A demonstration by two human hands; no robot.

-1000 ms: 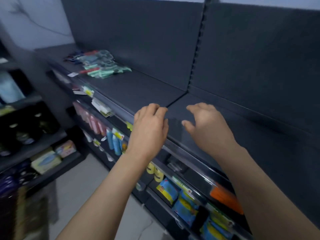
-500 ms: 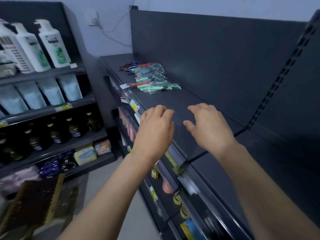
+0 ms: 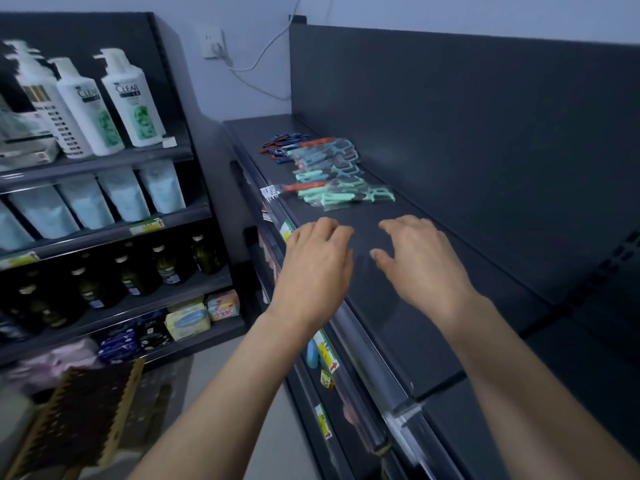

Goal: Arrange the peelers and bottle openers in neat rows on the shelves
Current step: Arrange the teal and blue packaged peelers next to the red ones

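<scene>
At the far end of the top shelf point(image 3: 398, 306) the packets point(image 3: 329, 174) of peelers and openers are heaped loosely — no rows are formed yet. Nothing is held: left hand point(image 3: 313, 268) and right hand point(image 3: 420, 261) hover nearby, fingers loosely bent.

On the shelf point(image 3: 433, 323) at twelve o'clock, peelers point(image 3: 337, 183), bottle openers point(image 3: 281, 147) just behind them at eleven; nearer, left hand point(image 3: 313, 268) and right hand point(image 3: 420, 261) side by side over its front; pump bottles point(image 3: 104, 102) at ten.
</scene>
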